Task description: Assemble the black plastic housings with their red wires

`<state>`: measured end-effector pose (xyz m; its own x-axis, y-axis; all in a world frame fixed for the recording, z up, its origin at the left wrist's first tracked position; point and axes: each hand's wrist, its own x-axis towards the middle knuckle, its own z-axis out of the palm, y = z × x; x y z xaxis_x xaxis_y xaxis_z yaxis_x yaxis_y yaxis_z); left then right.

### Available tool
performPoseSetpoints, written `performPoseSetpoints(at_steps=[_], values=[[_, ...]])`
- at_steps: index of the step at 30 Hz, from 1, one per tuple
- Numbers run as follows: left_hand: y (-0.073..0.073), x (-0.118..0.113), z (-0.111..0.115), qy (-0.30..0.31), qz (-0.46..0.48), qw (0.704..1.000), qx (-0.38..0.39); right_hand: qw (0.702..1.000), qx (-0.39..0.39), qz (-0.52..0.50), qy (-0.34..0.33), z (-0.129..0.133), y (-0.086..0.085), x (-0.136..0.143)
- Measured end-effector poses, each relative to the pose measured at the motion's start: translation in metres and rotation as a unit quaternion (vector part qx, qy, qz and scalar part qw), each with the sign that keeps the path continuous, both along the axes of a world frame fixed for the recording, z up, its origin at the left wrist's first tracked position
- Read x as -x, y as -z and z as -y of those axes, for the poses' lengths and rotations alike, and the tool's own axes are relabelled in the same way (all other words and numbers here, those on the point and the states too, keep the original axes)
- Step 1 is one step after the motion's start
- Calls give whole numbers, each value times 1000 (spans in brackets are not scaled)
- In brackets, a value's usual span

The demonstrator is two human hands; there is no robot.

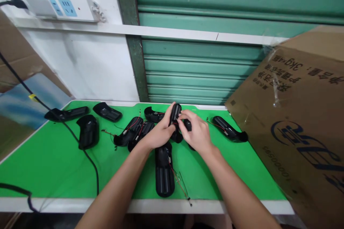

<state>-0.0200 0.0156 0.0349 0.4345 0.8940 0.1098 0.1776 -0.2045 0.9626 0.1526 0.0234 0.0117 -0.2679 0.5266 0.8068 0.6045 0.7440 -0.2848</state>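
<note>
Near the back middle of the green table top, my left hand (161, 130) is wrapped round a black plastic housing (176, 111), held with its rounded end away from me. My right hand (195, 131) pinches at the housing's middle, by a red wire; what its fingertips hold is too small to tell. Just in front of my hands lies another black housing (165, 177) with red and black wires trailing to the right. Two wired housings (130, 132) lie left of my left hand. A further black part shows partly behind my right hand.
More black housings lie at the left (88, 131) and right (228, 128) of the green table (53, 164). A black cable (77, 143) crosses the left side. A large cardboard box (301, 114) leans in at the right. A power strip (64, 7) is on the wall.
</note>
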Motion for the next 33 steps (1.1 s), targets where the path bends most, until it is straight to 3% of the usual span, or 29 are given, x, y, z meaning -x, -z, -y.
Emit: performPoseSetpoints(at_steps=[15,26,33], values=[[0,0,0,-30,42,996,78,999,1,38,-7,0,-3,-3],[-3,-2,6,-33,-61,997,-39,991,-29,125,39,3,-7,4],[0,-2,7,-28,-35,997,-64,994,-22,109,8,4,-3,4]])
